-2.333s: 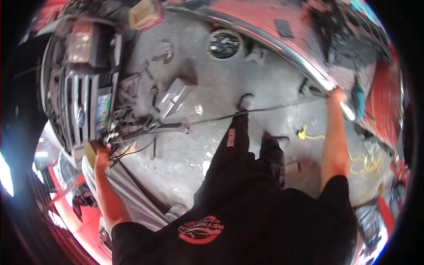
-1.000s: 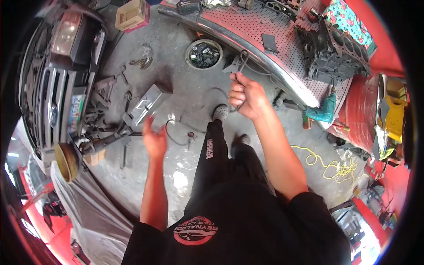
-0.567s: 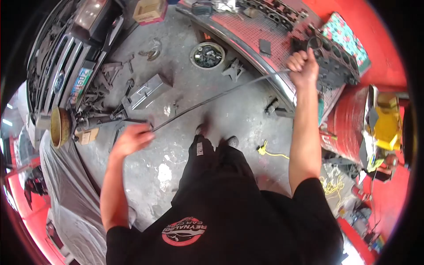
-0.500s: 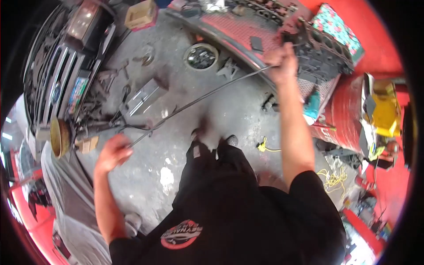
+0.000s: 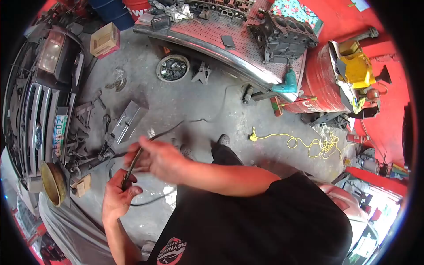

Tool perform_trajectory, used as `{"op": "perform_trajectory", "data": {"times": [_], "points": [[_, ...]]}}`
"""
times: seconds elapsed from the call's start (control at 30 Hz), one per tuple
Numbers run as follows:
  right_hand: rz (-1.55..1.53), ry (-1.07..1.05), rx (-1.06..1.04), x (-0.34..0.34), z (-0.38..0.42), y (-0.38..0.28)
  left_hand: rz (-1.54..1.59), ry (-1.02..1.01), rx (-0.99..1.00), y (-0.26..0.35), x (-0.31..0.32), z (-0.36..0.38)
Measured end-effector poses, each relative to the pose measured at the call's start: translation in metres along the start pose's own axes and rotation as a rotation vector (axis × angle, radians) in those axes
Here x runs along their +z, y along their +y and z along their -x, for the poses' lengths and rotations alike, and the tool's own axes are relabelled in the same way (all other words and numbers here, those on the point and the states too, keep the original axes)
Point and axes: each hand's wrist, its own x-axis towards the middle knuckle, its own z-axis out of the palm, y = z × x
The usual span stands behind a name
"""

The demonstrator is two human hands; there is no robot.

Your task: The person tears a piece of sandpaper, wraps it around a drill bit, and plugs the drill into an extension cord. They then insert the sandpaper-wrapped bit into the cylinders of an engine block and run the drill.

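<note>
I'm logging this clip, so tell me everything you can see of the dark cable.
The dark cable looks thin and flexible, perhaps rubber-covered. The left hand grips it; a short stretch slants up to the blurred right hand, whose hold is unclear. Beyond, it bends away over the grey floor toward the workbench. A dark curve beside the left hand may be part of it. Its ends can't be made out.

1. Looks like a car workshop.
2. Shows a car point(image 5: 39, 134) at the left edge.
3. Has an engine block point(image 5: 287, 39) on a bench point(image 5: 203, 36), beside a drill point(image 5: 289, 82).
4. Includes a jack stand point(image 5: 202, 73) and a pan point(image 5: 172, 80) of small parts point(image 5: 172, 68) on the floor point(image 5: 194, 101).
</note>
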Motion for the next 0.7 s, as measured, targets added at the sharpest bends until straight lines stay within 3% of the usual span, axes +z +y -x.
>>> {"op": "perform_trajectory", "data": {"times": [0.1,0.17,0.2,0.27,0.3,0.33,0.37,0.43,0.5,0.57,0.63,0.7], "points": [[0.047,0.109,-0.194,-0.036,-0.011,-0.014,0.017,-0.005,-0.116,-0.074,-0.043,0.011],[0.082,0.411,-0.247,-0.027,-0.008,0.000,-0.069,0.023,-0.201,-0.111,-0.059,0.021],[0.383,0.442,-0.410,-0.048,-0.011,-0.008,-0.233,0.089,-0.202,-0.122,-0.067,0.027],[0.675,0.516,-0.724,-0.058,0.001,-0.058,-0.346,0.297,-0.061,-0.172,-0.089,0.041],[0.655,0.563,-0.885,-0.030,0.012,-0.087,-0.404,0.404,0.009,-0.199,-0.101,0.049],[0.717,0.536,-0.934,-0.005,0.011,-0.103,-0.446,0.297,-0.368,-0.224,-0.116,0.057],[0.783,0.512,-0.979,0.009,0.014,-0.112,-0.515,0.229,-0.308,-0.245,-0.109,0.058],[0.871,0.538,-0.895,0.013,-0.010,-0.073,-0.660,0.100,-0.167,-0.278,-0.100,0.044],[1.080,0.562,-0.719,-0.004,-0.028,-0.012,-0.462,0.093,0.121,-0.261,-0.077,0.010],[1.436,0.575,-0.504,-0.039,-0.044,0.052,0.385,0.247,0.059,-0.141,-0.029,-0.019],[1.656,0.336,-0.354,-0.061,-0.035,0.094,0.832,0.157,0.030,-0.089,0.010,-0.049],[1.718,0.051,-0.225,-0.078,-0.021,0.091,0.454,0.057,-0.029,-0.085,0.045,-0.074]]}}
